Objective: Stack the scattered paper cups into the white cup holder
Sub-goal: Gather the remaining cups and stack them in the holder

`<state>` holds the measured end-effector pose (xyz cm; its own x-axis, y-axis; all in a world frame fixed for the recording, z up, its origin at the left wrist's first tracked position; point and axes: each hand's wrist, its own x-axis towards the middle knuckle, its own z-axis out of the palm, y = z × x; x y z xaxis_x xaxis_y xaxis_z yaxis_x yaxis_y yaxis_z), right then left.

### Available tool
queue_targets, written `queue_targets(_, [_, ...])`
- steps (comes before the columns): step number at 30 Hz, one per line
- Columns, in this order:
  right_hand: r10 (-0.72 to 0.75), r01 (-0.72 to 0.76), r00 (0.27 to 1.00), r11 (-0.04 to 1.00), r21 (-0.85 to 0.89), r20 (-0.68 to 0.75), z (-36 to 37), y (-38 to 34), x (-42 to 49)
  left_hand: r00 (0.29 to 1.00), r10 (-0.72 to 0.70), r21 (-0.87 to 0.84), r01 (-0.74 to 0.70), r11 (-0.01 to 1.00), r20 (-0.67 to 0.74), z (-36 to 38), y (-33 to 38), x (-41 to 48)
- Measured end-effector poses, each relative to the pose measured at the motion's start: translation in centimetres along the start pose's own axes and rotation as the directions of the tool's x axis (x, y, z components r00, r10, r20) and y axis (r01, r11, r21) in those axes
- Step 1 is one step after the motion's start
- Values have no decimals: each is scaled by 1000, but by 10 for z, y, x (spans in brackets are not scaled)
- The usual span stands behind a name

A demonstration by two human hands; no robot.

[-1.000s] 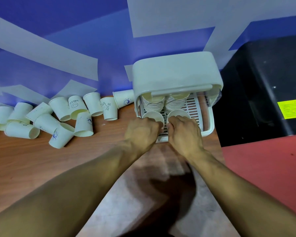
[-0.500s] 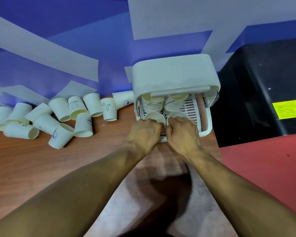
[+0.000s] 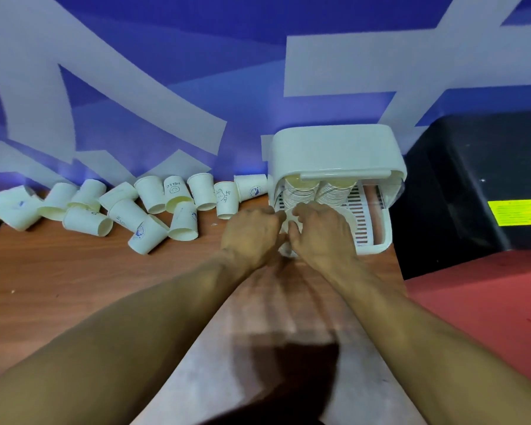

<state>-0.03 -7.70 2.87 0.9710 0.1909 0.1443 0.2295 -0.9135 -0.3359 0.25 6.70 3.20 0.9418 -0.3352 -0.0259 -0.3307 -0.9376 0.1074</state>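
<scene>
While the loose paper cups lie tipped along the wall at the desk's left, your left hand and right hand crowd the white cup holder's mouth, each grip curled around a cup (rims mostly hidden). Push crooked and the nested stacks may jam or topple.

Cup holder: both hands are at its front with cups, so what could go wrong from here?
1. The left hand and right hand crowd together at the white cup holder; a bump could skew a stack of cups.
2. The low lid leaves little room, so a cup rim may catch.
3. The loose cups lie on their sides and could roll if knocked.
</scene>
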Motion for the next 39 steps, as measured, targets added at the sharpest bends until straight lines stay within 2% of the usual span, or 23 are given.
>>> queue_targets(4, [-126, 126, 992, 992, 31, -10, 0, -47, 1, 994, -81, 28, 84, 996, -78, -21, -33, -37])
queue_targets(8, [-247, 247, 969, 968, 54, 3, 8, -105, 2, 965, -238, 35, 244, 969, -112, -45, -78, -84])
queue_targets(15, [-411, 389, 909, 897, 210, 73, 32, -224, 6, 847, -512, 38, 522, 852, -145, -78, -176, -178])
queue_targets(19, [-457, 429, 880, 881, 197, 127, 56, -286, 13, 784, -602, -11, 608, 794, -151, -77, -237, -215])
queue_targets(30, [-455, 461, 827, 885, 63, 330, 158, -436, 54, 617, -782, -413, 690, 594, -94, -16, -427, -260])
queue_targets(33, [-495, 524, 799, 851, 7, 343, 187, -475, 70, 553, -832, -530, 694, 487, -40, -1, -477, -260])
queue_targets(39, [-569, 683, 688, 717, -137, 451, 240, -530, 109, 464, -877, -738, 634, 230, 126, 21, -551, -250])
